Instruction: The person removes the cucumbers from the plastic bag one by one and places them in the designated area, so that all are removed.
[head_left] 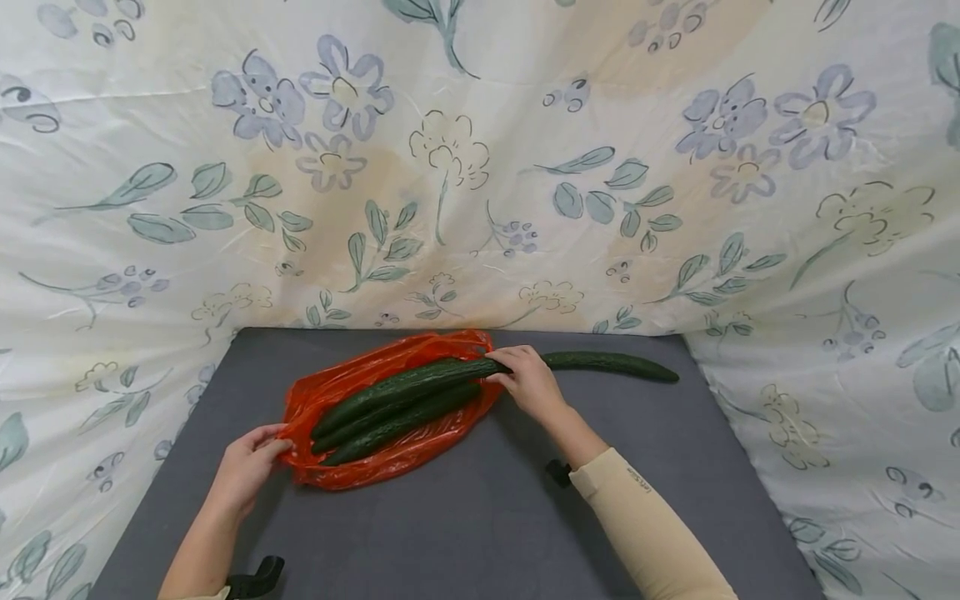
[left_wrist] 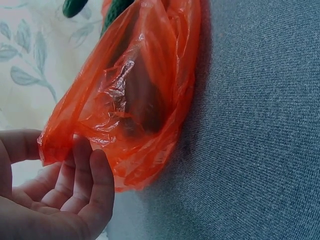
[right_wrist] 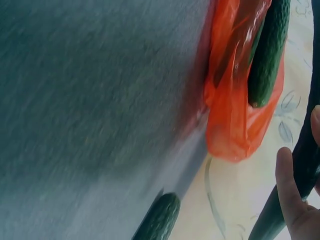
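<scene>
My left hand point(head_left: 247, 467) pinches the gathered left end of a thin red plastic bag point(head_left: 352, 475) between thumb and fingers. In the left wrist view the bag's film point(left_wrist: 125, 160) stretches up from the fingertips. My right hand point(head_left: 528, 383) grips a long dark green cucumber point(head_left: 405, 387) near its right end, at the bag's right edge. Other cucumbers point(head_left: 405, 425) lie beneath it in the bag. The right wrist view has the held cucumber point(right_wrist: 302, 155) under my fingers and a bagged cucumber's blunt end point(right_wrist: 265, 80) beside it.
Another cucumber point(head_left: 611, 363) lies on the grey cloth-covered table point(head_left: 420, 542) to the right, its left end behind my right hand in the head view. A flower-print curtain point(head_left: 510, 167) hangs behind the table and along both sides.
</scene>
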